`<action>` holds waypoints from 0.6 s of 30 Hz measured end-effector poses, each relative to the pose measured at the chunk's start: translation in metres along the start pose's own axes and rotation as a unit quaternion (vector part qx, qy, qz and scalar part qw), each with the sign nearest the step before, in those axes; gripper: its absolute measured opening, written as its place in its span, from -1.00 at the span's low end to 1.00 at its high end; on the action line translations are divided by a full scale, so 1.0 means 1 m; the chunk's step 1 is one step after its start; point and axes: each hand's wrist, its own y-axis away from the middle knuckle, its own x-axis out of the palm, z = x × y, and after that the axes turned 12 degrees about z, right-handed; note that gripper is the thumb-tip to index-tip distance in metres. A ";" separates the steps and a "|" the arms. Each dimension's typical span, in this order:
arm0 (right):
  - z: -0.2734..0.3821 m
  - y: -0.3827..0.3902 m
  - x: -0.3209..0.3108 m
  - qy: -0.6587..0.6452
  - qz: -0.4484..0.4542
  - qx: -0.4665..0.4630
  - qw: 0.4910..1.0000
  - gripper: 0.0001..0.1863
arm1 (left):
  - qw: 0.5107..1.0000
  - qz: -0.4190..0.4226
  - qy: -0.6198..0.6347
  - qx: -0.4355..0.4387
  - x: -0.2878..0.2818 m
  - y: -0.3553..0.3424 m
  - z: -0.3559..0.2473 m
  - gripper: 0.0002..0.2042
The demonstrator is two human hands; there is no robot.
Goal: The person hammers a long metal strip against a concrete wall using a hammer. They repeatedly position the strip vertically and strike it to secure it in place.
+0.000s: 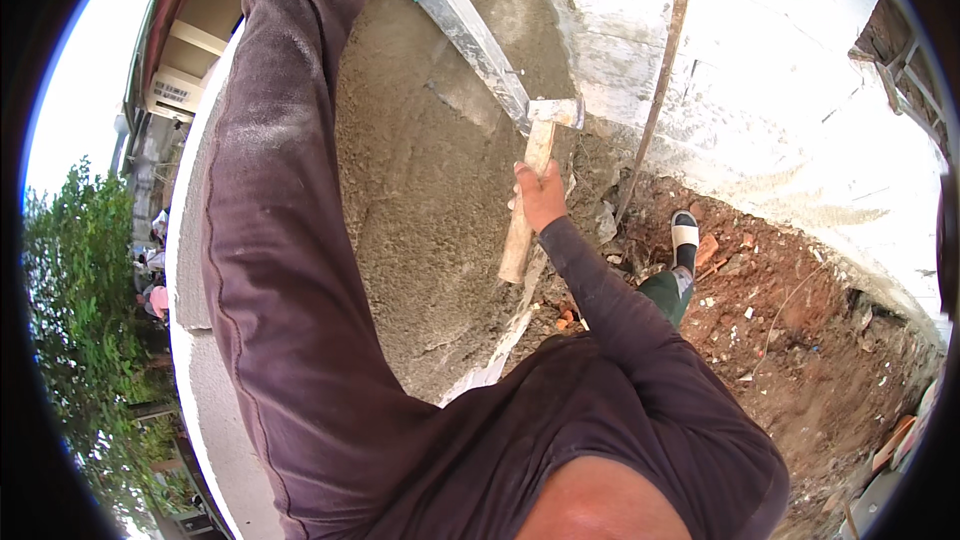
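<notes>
My right hand [540, 192] is wrapped round the wooden handle of a hammer [538, 148]. The hammer's head points away from me and lies at the near end of a long metal straightedge [470, 35] with a green band. That bar slants down from the top edge over a rough grey mortar surface [420, 210]; whether head and bar touch I cannot tell. My left arm, in a dark dusty sleeve, stretches up the left side and leaves the picture at the top, so my left hand is out of sight.
A thin wooden stick [660, 90] leans by a whitish wall [760, 110] on the right. Below lies reddish soil [780, 310] with broken brick, where a sandalled foot [684, 232] stands. Pale blocks [190, 290] edge the left side, with a tree [80, 340] beyond.
</notes>
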 end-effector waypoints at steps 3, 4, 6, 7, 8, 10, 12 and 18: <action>-0.002 0.002 0.000 -0.020 -0.049 -0.042 0.998 -0.72 | 1.000 0.016 -0.004 0.010 -0.004 0.001 -0.002 -0.39; -0.002 0.004 0.003 -0.044 -0.090 -0.078 0.992 -0.73 | 1.000 0.022 -0.006 0.022 -0.004 -0.001 0.002 -0.39; -0.004 0.001 0.004 -0.038 -0.076 -0.083 0.993 -0.73 | 0.999 0.028 0.006 0.031 -0.003 -0.002 0.003 -0.38; -0.010 -0.002 0.003 0.001 -0.040 -0.053 0.998 -0.71 | 0.999 0.029 0.019 0.029 -0.001 -0.003 0.001 -0.39; -0.018 -0.006 0.000 0.040 -0.004 -0.023 0.999 -0.70 | 0.999 0.030 0.033 0.027 0.002 -0.003 -0.001 -0.39; -0.023 -0.005 -0.009 0.154 0.008 -0.051 0.987 -0.66 | 0.998 0.035 0.045 0.036 0.000 -0.001 0.000 -0.39; -0.016 0.006 -0.023 0.090 0.016 0.035 0.995 -0.62 | 0.999 0.028 0.003 0.035 -0.002 0.000 0.004 -0.39; -0.044 0.044 -0.072 0.185 0.093 0.041 0.978 -0.50 | 0.999 0.022 0.031 0.016 -0.002 0.000 -0.004 -0.36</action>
